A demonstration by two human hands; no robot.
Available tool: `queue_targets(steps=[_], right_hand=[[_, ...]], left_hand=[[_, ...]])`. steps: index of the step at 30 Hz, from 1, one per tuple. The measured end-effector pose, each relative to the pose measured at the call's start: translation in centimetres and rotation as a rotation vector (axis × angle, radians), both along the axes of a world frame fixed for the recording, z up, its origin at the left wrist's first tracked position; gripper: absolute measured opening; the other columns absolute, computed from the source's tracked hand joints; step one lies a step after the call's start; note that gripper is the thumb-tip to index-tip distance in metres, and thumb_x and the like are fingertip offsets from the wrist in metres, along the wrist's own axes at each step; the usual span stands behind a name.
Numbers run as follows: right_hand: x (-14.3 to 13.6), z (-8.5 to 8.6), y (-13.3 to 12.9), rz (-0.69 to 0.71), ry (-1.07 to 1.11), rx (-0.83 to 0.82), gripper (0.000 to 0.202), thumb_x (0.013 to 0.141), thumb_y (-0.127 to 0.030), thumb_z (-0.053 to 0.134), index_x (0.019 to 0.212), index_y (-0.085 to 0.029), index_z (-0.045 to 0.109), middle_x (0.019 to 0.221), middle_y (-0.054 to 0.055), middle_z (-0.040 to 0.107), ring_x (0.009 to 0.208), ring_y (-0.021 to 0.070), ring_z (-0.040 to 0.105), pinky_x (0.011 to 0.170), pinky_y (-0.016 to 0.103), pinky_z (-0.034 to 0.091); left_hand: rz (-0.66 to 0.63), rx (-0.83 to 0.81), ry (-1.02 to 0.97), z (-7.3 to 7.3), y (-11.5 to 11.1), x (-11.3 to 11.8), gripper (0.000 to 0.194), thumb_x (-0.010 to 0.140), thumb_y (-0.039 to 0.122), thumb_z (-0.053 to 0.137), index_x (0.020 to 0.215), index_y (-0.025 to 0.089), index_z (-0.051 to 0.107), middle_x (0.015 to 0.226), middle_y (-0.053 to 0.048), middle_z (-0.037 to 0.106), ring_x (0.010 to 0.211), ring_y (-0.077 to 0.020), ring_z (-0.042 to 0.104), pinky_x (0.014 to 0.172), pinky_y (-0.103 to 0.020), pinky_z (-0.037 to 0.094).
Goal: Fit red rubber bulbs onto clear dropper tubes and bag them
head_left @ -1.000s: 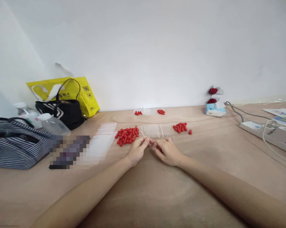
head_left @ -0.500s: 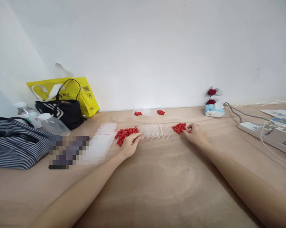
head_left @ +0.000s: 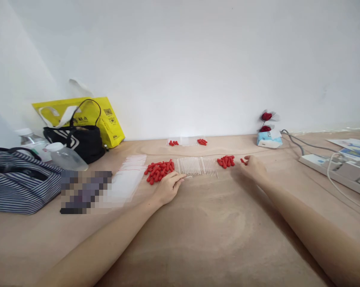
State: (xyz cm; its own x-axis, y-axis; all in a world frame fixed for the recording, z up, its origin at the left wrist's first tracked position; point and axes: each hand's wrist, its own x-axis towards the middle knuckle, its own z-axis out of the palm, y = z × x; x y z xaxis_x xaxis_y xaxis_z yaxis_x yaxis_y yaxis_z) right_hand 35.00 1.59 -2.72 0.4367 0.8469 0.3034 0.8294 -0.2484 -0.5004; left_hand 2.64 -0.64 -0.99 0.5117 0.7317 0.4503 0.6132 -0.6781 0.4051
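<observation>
My left hand (head_left: 169, 187) is closed in a pinch at the near edge of a row of thin white cotton swabs (head_left: 194, 165). One swab (head_left: 189, 177) sticks out from its fingertips, lying crosswise to the row. Just behind that hand lies a larger heap of red, peanut-shaped pieces (head_left: 156, 171). To the right of the swabs is a smaller heap of the same red pieces (head_left: 226, 161). My right hand (head_left: 254, 168) stays to the right of this heap, apart from it, with a small red piece (head_left: 243, 162) pinched between its fingers.
Clear plastic bags (head_left: 128, 179) are stacked on the left. At the wall lies a bag (head_left: 187, 141) with red pieces at both ends. A striped bag (head_left: 24, 179), a black bag (head_left: 75, 143) and bottles (head_left: 66, 156) stand left; a tissue pack (head_left: 269, 139) and a power strip (head_left: 332, 169) are right.
My right hand has moved right, away from the smaller red heap, with a red piece in its fingers. My left hand has shifted right and nearer to me, and a swab now shows at its fingertips.
</observation>
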Motion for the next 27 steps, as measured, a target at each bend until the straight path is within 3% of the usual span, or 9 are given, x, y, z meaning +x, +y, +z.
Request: queue_targets(steps=[3,7,13,18,27], right_hand=[[-2.0,0.6,-0.8,0.129,0.002,0.239,0.035,0.075,-0.019,0.04,0.107,-0.013,0.053,0.095,0.013,0.054,0.083,0.0207,0.054,0.076,0.032,0.04],[-6.2,0.6,-1.6,0.515,0.044,0.401,0.025,0.077,-0.02,0.041,0.094,-0.017,0.06,0.088,0.01,0.052,0.082,0.0201,0.052,0.073,0.033,0.042],[-10.1,0.3,-1.4,0.819,-0.046,0.317,0.022,0.082,-0.026,0.044,0.092,-0.018,0.062,0.086,0.007,0.055,0.083,0.0172,0.052,0.075,0.032,0.04],[-10.8,0.3,-1.6,0.838,-0.178,0.237,0.02,0.083,-0.027,0.046,0.092,-0.021,0.062,0.087,0.005,0.059,0.083,0.0166,0.053,0.076,0.034,0.032],[-11.0,0.3,-2.4,0.809,-0.165,0.221,0.018,0.082,-0.031,0.048,0.09,-0.025,0.063,0.087,0.003,0.062,0.083,0.0168,0.052,0.074,0.033,0.027]], left_hand=[[-0.008,0.03,0.023,-0.1,0.1,0.1,0.022,0.085,0.021,0.04,0.092,0.018,0.06,0.086,-0.004,0.06,0.083,-0.0167,0.056,0.077,-0.03,0.044],[0.01,0.061,0.063,0.0,0.3,0.2,0.02,0.085,0.02,0.039,0.086,0.017,0.059,0.084,-0.005,0.06,0.082,-0.0176,0.055,0.076,-0.031,0.043],[0.053,0.084,0.087,0.0,1.1,1.1,0.018,0.084,0.019,0.04,0.086,0.017,0.058,0.085,-0.005,0.061,0.08,-0.0186,0.055,0.075,-0.032,0.04],[0.035,0.094,0.074,-0.4,1.7,1.5,0.018,0.085,0.022,0.041,0.089,0.017,0.058,0.087,-0.005,0.062,0.08,-0.0181,0.056,0.075,-0.031,0.039],[-0.018,0.13,0.1,-0.5,1.6,1.2,0.018,0.086,0.022,0.043,0.093,0.018,0.059,0.09,-0.003,0.065,0.083,-0.0171,0.058,0.074,-0.031,0.038]])
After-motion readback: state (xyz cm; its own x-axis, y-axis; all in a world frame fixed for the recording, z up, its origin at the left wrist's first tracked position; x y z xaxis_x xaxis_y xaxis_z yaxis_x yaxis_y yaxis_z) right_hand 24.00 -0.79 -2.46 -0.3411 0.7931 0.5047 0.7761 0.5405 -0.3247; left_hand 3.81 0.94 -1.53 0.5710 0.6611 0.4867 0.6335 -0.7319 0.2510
